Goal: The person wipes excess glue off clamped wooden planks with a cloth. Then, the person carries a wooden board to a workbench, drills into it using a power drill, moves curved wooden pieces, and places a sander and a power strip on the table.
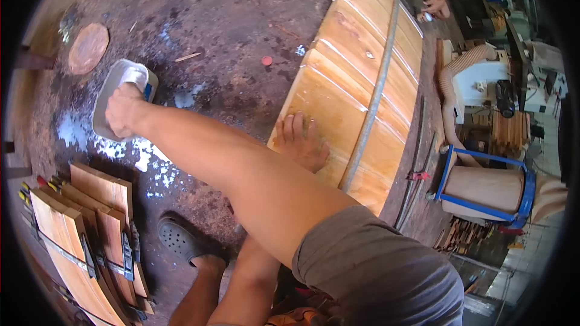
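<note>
1. The right hand is down in the grey tub, which stands on the floor, well apart from the left long edge of the wooden panel. Its fingers are curled; I cannot tell whether they are clamped on anything, as the tips are hidden.
2. The left hand lies palm down on the panel, beside that left edge and toward the near end, fingers apart and gripping nothing.
3. A metal bar runs lengthwise above the panel, to the right of the left hand; white lines mark the board seams.
4. Near the panel's far right corner is another person's hand, perhaps with something small and white, though the view is poor there.
5. The tub could tip if the right hand bore down on its rim, adding to the white splashes on the floor.
6. If those splashes are wet, the dark shoe near them could slip.
7. Too much weight on the left hand might push a board out of line; sliding it over a seam could smear the white.
8. A careless step could knock the clamped boards beside the shoe.
</note>
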